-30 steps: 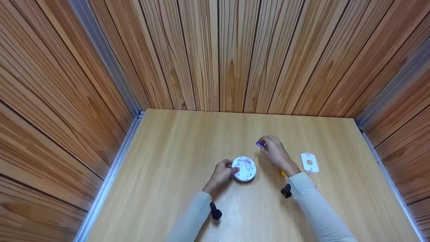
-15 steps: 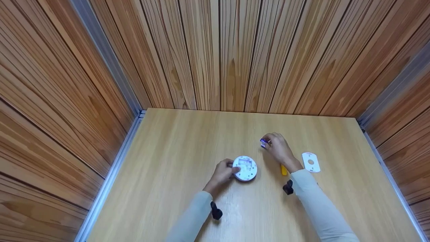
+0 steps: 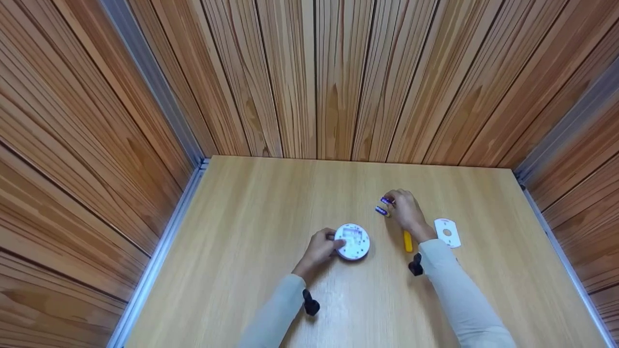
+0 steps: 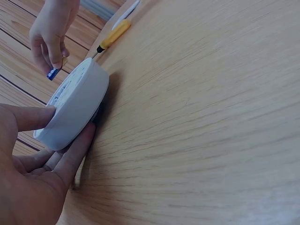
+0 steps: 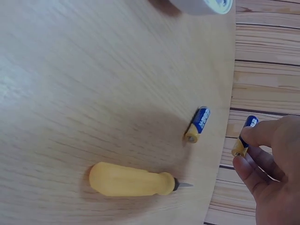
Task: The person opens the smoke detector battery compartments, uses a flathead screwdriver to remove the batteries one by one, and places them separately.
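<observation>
My left hand (image 3: 320, 249) grips a round white smoke detector (image 3: 355, 246) by its left edge, thumb on the upper face and fingers underneath. A rectangular compartment shows in that face, and the left wrist view has the detector (image 4: 77, 108) tilted. Farther back and to the right, my right hand (image 3: 405, 210) pinches a blue and yellow battery (image 5: 251, 122) between thumb and fingers, raised above the table. A second battery of the same kind (image 5: 200, 119) lies on the table, just short of the right fingertips and apart from them.
A yellow-handled screwdriver (image 5: 131, 180) lies on the table beneath the right wrist, its tip pointing toward the back. Right of it lies a white plate (image 3: 447, 233) with a round hole. Wood-panelled walls (image 3: 333, 82) border the table at the back and sides.
My right hand has shifted right and slightly back with one battery. The other battery now lies separate on the table. More of the screwdriver handle shows. Left hand and detector stay put.
</observation>
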The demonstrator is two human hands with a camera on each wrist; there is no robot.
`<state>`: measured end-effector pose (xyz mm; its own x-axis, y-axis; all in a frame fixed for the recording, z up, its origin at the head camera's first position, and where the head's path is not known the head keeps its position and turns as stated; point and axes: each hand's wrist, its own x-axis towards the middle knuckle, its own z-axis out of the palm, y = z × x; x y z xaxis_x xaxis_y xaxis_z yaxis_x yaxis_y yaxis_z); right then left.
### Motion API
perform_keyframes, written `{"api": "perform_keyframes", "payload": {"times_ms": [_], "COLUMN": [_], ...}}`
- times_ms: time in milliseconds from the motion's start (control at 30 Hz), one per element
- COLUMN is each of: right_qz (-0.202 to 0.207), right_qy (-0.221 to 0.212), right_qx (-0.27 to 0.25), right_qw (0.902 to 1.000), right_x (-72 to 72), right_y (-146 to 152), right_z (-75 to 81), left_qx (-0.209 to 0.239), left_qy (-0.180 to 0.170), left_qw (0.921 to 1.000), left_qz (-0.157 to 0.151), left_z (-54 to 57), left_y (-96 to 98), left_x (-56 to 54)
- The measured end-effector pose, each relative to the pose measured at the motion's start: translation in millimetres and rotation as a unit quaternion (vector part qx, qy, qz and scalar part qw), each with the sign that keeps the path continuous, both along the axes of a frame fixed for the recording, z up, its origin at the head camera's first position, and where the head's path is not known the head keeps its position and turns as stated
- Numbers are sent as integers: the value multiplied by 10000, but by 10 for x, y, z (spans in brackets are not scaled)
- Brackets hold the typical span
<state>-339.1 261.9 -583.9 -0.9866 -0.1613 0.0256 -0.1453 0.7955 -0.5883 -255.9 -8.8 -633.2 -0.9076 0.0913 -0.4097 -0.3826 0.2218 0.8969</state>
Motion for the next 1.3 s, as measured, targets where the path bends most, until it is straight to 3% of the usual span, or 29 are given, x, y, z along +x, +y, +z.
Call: {"api": "perform_keyframes", "payload": {"times_ms": [200, 433, 633, 867, 1300], "right_qz": [-120, -308, -378, -466, -454], "right_qy": [-170, -256, -379, -605, -479], "right_qx": [-66, -4, 2, 2, 357], "right_qw": [9998, 9992, 9986, 9971, 9972], "right_x": [-22, -53, -61, -70, -49], "right_y": [18, 23, 56, 65, 65], "right_z": [-59, -127, -188, -232, -319], "left_qx": [-2, 42, 42, 50, 39], "left_qy": [19, 390, 178, 165, 233], "left_qw": [10000, 9992, 9998, 9998, 9997], "left_qz": [16, -33, 44, 87, 50], "left_z": [-6, -23, -12, 1, -15], "left_y": [-4, -10, 9, 10, -3], "left_x": [1, -4, -1, 2, 0]}}
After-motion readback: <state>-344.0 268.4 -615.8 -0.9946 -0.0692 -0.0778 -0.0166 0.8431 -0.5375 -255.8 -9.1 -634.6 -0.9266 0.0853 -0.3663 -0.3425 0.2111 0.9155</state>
